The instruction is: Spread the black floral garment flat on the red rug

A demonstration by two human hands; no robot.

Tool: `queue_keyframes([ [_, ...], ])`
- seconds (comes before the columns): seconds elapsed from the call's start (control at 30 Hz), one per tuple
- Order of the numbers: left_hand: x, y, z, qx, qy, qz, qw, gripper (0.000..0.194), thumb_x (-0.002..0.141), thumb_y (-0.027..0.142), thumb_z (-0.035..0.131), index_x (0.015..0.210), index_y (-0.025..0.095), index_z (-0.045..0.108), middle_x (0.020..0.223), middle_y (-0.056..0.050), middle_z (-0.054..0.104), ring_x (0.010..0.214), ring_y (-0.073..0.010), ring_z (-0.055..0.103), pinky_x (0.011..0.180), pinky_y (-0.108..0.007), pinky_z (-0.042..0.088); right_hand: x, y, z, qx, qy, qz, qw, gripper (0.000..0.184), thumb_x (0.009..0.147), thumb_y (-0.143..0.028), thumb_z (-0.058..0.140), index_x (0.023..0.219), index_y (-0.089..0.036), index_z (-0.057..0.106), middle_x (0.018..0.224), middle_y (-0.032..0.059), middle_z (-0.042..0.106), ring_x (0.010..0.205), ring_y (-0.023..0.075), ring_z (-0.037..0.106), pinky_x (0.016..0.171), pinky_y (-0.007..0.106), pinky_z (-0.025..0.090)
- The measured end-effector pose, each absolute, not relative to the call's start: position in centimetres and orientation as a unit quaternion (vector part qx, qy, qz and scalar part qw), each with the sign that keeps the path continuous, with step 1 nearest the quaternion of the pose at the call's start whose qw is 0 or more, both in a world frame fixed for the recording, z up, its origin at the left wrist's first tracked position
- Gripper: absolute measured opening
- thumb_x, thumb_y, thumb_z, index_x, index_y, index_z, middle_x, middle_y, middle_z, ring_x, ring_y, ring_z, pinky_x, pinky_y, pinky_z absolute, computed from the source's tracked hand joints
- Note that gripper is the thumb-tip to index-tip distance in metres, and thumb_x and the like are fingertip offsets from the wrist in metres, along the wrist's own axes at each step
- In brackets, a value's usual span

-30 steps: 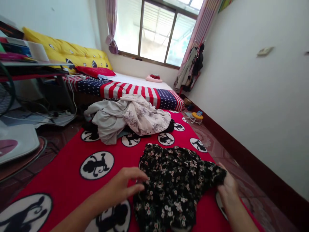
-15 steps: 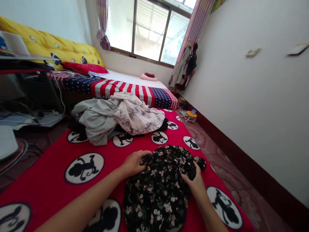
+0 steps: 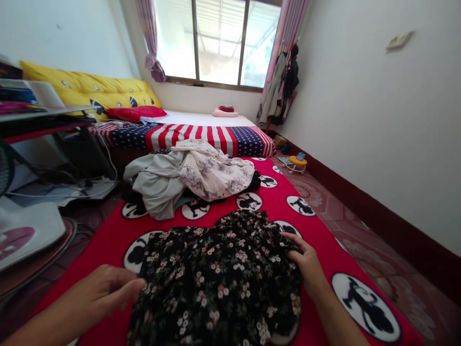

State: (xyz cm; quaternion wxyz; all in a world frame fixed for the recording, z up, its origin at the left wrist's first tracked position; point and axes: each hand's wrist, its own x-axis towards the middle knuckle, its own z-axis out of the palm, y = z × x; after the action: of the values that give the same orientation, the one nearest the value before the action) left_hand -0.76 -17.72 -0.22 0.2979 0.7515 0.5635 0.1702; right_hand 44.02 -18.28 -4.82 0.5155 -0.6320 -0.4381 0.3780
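Note:
A black garment with a small pink and white flower print (image 3: 216,274), perhaps a blouse or dress, lies spread over the red blanket in front of me. My left hand (image 3: 108,290) is at its left edge, thumb and forefinger pinched together at the cloth. On the opposite side my right hand (image 3: 306,259) holds a bunched part near the upper right, fingers above and thumb below. The lower end of the garment runs out of view. Beyond it lies a loose heap of clothes, a grey-green piece (image 3: 158,185) beside a pale flower-printed one (image 3: 216,170).
The red blanket (image 3: 99,252) with round monkey figures covers the surface. A bed with a striped, starred cover (image 3: 201,137) stands behind. At left are a desk (image 3: 46,115) and a white seat (image 3: 32,235). A yellow-topped stool (image 3: 297,161) sits near the right wall.
The left side of the flowered garment has spread outward to the left, and my left hand has moved left and nearer to me. My right hand stays at the right side of the garment.

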Motion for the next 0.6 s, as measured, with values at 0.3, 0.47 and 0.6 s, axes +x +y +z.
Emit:
queue_keyframes([
  [0.3,6.0,-8.7,-4.2,0.804,0.532,0.231,0.129,0.058,0.075,0.049,0.062,0.126,0.021,0.06,0.126,-0.013,0.06,0.115,-0.0305,0.056,0.098,-0.041,0.044,47.2,-20.7,-6.9,-0.716,-0.477,0.318,0.398,0.04,0.055,-0.029,0.053,0.09,-0.021,0.071,0.084,0.0039,0.074,0.081,0.0269,0.067,0.073,0.038,0.053],
  [0.47,7.3,-8.5,-4.8,0.812,0.541,0.143,0.167,0.053,0.069,0.032,0.065,0.121,0.024,0.063,0.113,-0.011,0.067,0.104,-0.0308,0.062,0.089,-0.039,0.046,47.0,-18.9,-4.3,-0.677,-0.541,0.157,0.474,0.042,0.07,-0.037,0.062,0.109,-0.021,0.062,0.113,0.0093,0.065,0.105,0.0264,0.062,0.09,0.04,0.049],
  [0.6,6.5,-10.5,-3.4,0.83,0.506,0.095,0.216,0.031,0.067,0.022,0.057,0.093,0.028,0.072,0.091,-0.004,0.073,0.087,-0.0254,0.066,0.077,-0.03,0.045,43.8,-15.1,-3.1,-0.625,-0.627,0.198,0.421,0.033,0.077,-0.028,0.059,0.11,-0.021,0.061,0.118,0.0088,0.058,0.077,0.0157,0.065,0.072,0.031,0.053],
])
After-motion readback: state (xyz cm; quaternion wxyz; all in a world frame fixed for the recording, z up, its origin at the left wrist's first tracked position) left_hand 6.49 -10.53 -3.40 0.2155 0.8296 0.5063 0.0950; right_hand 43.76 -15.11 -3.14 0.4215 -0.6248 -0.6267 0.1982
